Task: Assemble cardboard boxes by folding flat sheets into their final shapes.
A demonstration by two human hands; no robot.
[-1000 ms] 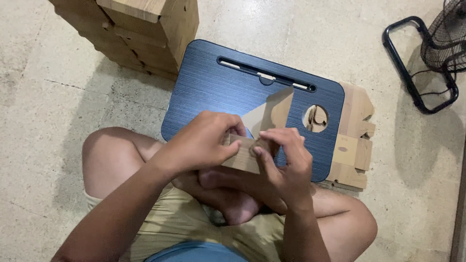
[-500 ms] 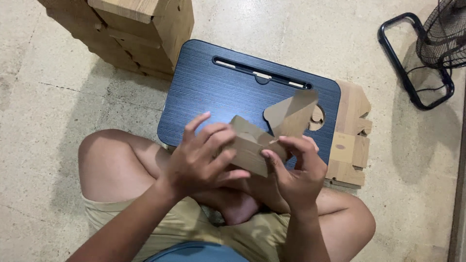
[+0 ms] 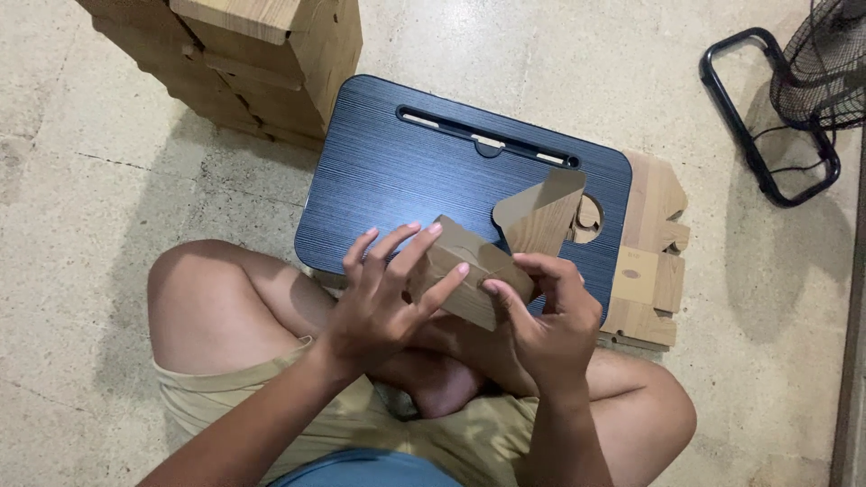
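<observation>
A pale concrete floor [image 3: 108, 180] fills the view, and a person sits cross-legged on it in khaki shorts [image 3: 271, 406]. At the top left stands a stack of wood-grain folded boxes [image 3: 262, 63], its lower edge just beside the corner of a dark blue lap table [image 3: 406, 180], which lies flat on the floor in front of the knees and has a long slot near its far edge. At the top right are a black tubular metal frame [image 3: 767, 135] and the black wire grille of a fan [image 3: 825, 68]. Flat wood-grain cardboard blanks [image 3: 649, 261] lie stacked along the right side of the table, partly tucked beneath it. Over the near edge of the table, both hands are closed on a wood-grain cardboard box piece [image 3: 478, 271], partly folded, with one flap [image 3: 541, 212] raised towards the table's right end. The left hand [image 3: 383, 302] presses spread fingers across its left face; the right hand [image 3: 546, 320] grips its lower right edge, thumb on top.
</observation>
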